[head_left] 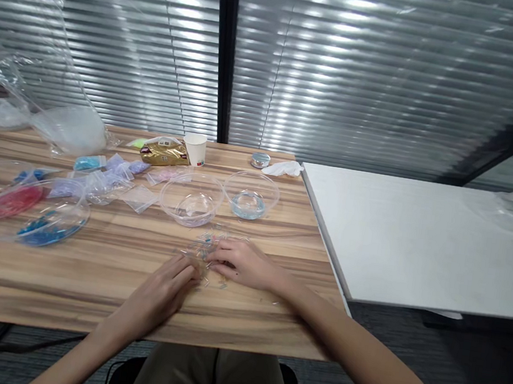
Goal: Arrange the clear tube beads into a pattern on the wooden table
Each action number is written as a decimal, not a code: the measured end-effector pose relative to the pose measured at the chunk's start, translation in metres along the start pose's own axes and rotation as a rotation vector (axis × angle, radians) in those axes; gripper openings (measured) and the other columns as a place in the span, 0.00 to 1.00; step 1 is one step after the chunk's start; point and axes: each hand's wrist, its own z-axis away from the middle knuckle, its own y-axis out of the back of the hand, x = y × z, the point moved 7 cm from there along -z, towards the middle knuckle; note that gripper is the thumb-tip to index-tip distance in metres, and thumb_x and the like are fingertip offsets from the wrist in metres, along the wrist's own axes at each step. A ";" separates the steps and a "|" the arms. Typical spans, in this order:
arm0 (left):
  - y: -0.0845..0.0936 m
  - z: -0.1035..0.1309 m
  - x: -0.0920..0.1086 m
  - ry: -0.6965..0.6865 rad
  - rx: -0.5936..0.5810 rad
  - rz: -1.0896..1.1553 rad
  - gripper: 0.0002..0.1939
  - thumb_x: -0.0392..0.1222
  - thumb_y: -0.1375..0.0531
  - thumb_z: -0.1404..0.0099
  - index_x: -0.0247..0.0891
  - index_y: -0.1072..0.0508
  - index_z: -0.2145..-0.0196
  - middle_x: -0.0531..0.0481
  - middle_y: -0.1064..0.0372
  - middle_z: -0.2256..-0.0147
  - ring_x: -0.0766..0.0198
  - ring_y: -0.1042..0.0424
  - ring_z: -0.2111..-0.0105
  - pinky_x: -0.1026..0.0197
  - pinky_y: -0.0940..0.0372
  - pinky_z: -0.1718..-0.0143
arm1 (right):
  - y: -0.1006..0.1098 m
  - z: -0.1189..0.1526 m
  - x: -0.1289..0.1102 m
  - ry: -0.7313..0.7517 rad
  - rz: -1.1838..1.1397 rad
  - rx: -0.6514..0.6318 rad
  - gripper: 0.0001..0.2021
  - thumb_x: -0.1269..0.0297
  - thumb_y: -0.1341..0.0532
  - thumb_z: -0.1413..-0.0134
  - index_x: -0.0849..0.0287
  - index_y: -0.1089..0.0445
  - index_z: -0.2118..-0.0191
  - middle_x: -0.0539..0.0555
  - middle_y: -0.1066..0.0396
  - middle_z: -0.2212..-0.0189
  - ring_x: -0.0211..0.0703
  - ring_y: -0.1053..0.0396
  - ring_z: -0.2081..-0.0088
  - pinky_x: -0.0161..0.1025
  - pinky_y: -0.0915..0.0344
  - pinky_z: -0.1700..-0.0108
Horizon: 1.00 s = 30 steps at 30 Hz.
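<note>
A loose scatter of small, thin, clear and bluish pieces (205, 245) lies on the wooden table (107, 286). My left hand (171, 288) rests at the near left edge of the scatter, fingers curled together and fingertips down; what they hold, if anything, is too small to tell. On the right side of the pieces is my right hand (242, 262), fingers bent and pressed toward the tabletop, their tips among the pieces. Just beyond stand two clear round bowls, one with pale contents (192, 209) and one with light blue contents (248, 205).
Clear bowls with red pieces (14, 201) and blue pieces (46, 228) stand at the left, near small bags of purple pieces (109, 179). Farther back are a gold packet (165, 151), a paper cup (195, 148) and a white tissue (283, 168). A white table (430, 240) adjoins at the right.
</note>
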 end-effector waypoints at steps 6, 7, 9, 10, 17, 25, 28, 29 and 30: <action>-0.003 0.001 -0.003 0.002 -0.005 -0.018 0.08 0.29 0.53 0.31 0.38 0.37 0.63 0.49 0.36 0.64 0.60 0.36 0.62 0.57 0.39 0.57 | 0.000 0.000 0.001 0.000 -0.017 0.006 0.09 0.68 0.44 0.37 0.59 0.29 0.55 0.54 0.30 0.58 0.41 0.33 0.56 0.36 0.36 0.54; -0.003 0.001 -0.003 0.005 -0.006 -0.019 0.08 0.30 0.53 0.31 0.38 0.37 0.63 0.49 0.36 0.64 0.60 0.36 0.62 0.57 0.39 0.57 | 0.000 0.000 0.001 0.002 -0.016 0.009 0.09 0.68 0.44 0.37 0.59 0.29 0.55 0.54 0.30 0.59 0.41 0.33 0.56 0.36 0.36 0.54; -0.003 0.001 -0.003 0.011 -0.008 -0.018 0.08 0.30 0.52 0.31 0.38 0.36 0.63 0.49 0.36 0.64 0.60 0.36 0.62 0.57 0.39 0.57 | 0.000 0.000 0.001 0.002 -0.013 0.013 0.09 0.67 0.44 0.37 0.59 0.29 0.55 0.54 0.30 0.58 0.41 0.33 0.56 0.36 0.36 0.55; -0.003 0.001 -0.003 0.014 -0.009 -0.017 0.08 0.30 0.52 0.31 0.38 0.36 0.63 0.49 0.36 0.64 0.60 0.36 0.62 0.57 0.39 0.57 | 0.000 0.000 0.001 0.001 -0.012 0.015 0.09 0.67 0.44 0.37 0.58 0.29 0.55 0.54 0.30 0.58 0.41 0.33 0.57 0.37 0.36 0.55; -0.002 0.001 -0.002 0.015 0.007 -0.037 0.08 0.33 0.53 0.30 0.38 0.36 0.64 0.48 0.35 0.64 0.59 0.35 0.62 0.56 0.38 0.57 | -0.001 0.001 0.006 -0.011 -0.032 0.026 0.10 0.67 0.44 0.37 0.57 0.29 0.54 0.53 0.29 0.56 0.41 0.33 0.54 0.39 0.37 0.51; -0.002 -0.002 -0.001 0.020 0.009 -0.042 0.08 0.34 0.52 0.29 0.38 0.35 0.64 0.48 0.36 0.65 0.59 0.35 0.62 0.56 0.38 0.58 | 0.002 0.001 0.003 -0.007 -0.052 0.018 0.10 0.68 0.44 0.37 0.59 0.29 0.54 0.54 0.29 0.56 0.41 0.33 0.53 0.38 0.37 0.51; -0.002 -0.001 -0.002 0.018 0.004 -0.044 0.08 0.34 0.53 0.29 0.38 0.35 0.63 0.47 0.36 0.65 0.58 0.35 0.61 0.55 0.38 0.57 | 0.002 0.001 0.003 -0.004 -0.060 0.021 0.10 0.68 0.44 0.37 0.59 0.29 0.53 0.55 0.30 0.55 0.41 0.33 0.53 0.38 0.37 0.50; -0.003 -0.001 -0.002 0.018 0.000 -0.045 0.08 0.34 0.53 0.29 0.38 0.35 0.63 0.47 0.36 0.64 0.58 0.35 0.61 0.55 0.38 0.57 | 0.002 0.001 0.003 -0.007 -0.060 0.020 0.10 0.68 0.45 0.37 0.58 0.30 0.53 0.54 0.30 0.55 0.41 0.33 0.53 0.38 0.37 0.51; -0.003 -0.001 -0.002 0.017 -0.004 -0.045 0.08 0.34 0.53 0.29 0.38 0.35 0.63 0.47 0.36 0.64 0.58 0.36 0.61 0.55 0.38 0.57 | 0.002 0.001 0.003 -0.011 -0.058 0.017 0.10 0.68 0.45 0.37 0.58 0.30 0.53 0.54 0.30 0.55 0.41 0.33 0.53 0.38 0.37 0.51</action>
